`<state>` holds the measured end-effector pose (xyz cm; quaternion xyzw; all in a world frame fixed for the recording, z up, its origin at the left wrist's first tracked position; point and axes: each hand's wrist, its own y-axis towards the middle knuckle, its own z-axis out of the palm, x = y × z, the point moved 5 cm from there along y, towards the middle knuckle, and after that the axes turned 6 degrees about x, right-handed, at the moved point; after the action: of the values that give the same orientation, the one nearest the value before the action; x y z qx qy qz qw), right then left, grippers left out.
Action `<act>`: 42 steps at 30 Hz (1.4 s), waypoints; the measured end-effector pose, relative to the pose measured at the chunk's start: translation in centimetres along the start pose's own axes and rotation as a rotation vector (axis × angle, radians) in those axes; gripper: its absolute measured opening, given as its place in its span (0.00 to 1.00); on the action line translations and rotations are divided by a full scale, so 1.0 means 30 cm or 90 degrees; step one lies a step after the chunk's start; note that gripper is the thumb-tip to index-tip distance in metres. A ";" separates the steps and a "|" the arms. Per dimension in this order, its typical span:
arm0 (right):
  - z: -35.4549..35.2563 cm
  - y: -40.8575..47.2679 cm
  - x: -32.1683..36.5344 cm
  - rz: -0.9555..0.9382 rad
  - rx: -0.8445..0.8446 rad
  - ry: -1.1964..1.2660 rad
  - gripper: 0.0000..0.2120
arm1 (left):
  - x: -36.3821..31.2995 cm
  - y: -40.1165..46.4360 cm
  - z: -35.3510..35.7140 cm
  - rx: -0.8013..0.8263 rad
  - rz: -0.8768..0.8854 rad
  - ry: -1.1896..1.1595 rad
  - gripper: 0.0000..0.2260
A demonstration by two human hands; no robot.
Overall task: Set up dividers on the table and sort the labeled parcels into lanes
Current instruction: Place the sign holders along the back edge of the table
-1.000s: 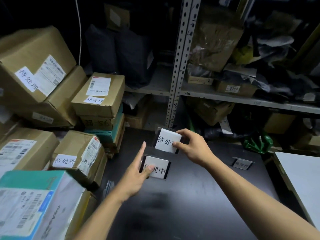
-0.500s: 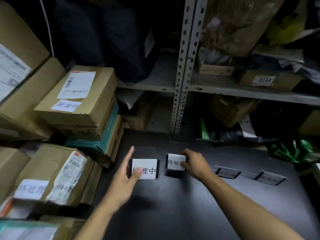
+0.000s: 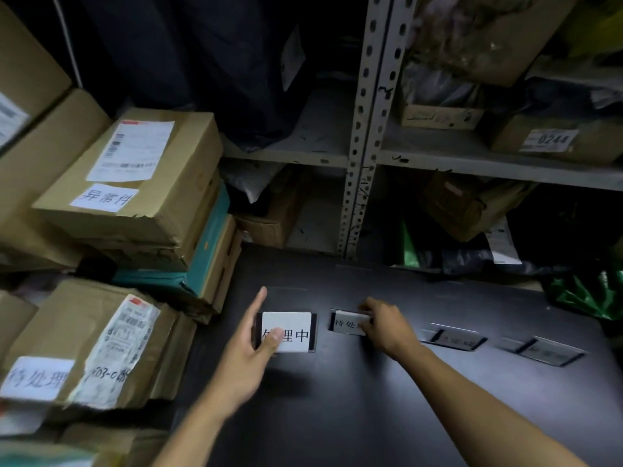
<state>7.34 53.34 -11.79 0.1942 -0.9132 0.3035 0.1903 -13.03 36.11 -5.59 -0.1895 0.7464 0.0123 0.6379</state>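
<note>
I see a black table (image 3: 371,416) under everything. The divider card (image 3: 292,326) by my left thumb is white with black characters, dark bands down both its side edges. The smaller card (image 3: 347,322) to its right is white with black print too. The left-hand parcels (image 3: 151,210) are brown cardboard with white labels; one box (image 3: 209,251) is teal. Far right, a green bag (image 3: 586,293); the shelf post (image 3: 365,129) is grey with dark holes.

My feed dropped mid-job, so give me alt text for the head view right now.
On a dark tabletop, the left hand grips an upright white sign card reading 处理中, while the right hand holds a second white sign card beside it. Two more sign holders lie to the right; labelled brown cardboard parcels are stacked on the left.
</note>
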 end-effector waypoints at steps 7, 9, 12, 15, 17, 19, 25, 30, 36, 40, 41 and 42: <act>-0.065 -0.143 0.277 -0.164 -0.076 0.338 0.15 | 0.007 0.030 -0.027 -0.010 -0.084 -0.109 0.26; -0.032 -0.172 0.340 -0.172 -0.022 0.367 0.17 | 0.018 0.044 -0.036 -0.026 -0.129 -0.136 0.30; 0.023 -0.178 0.382 -0.136 -0.017 0.367 0.18 | 0.035 0.058 -0.058 -0.041 -0.180 -0.115 0.31; 0.084 -0.154 0.394 -0.119 -0.028 0.398 0.15 | 0.058 0.071 -0.070 -0.030 -0.210 -0.021 0.31; 0.122 -0.124 0.399 -0.109 -0.033 0.386 0.16 | 0.072 0.086 -0.080 -0.032 -0.217 0.029 0.30; 0.155 -0.087 0.400 -0.097 -0.032 0.372 0.19 | 0.094 0.109 -0.094 -0.046 -0.219 0.045 0.29; 0.223 0.027 0.408 -0.091 -0.071 0.294 0.18 | 0.149 0.197 -0.116 -0.121 -0.244 0.075 0.26; 0.283 0.113 0.404 -0.089 -0.054 0.272 0.19 | 0.227 0.259 -0.126 -0.128 -0.270 0.025 0.25; 0.336 0.174 0.409 -0.100 -0.045 0.268 0.19 | 0.298 0.299 -0.136 -0.138 -0.269 0.018 0.27; 0.362 0.180 0.398 -0.108 -0.033 0.268 0.21 | 0.333 0.300 -0.135 -0.135 -0.276 0.030 0.29; 0.363 0.176 0.394 -0.109 -0.028 0.261 0.22 | 0.335 0.296 -0.134 -0.141 -0.275 0.041 0.29; 0.361 0.171 0.392 -0.108 -0.024 0.255 0.23 | 0.334 0.290 -0.135 -0.150 -0.271 0.052 0.30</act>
<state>-7.58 47.50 -16.84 0.2027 -0.8430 0.3018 0.3965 -20.60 40.47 -16.36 -0.4159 0.7084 -0.0431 0.5686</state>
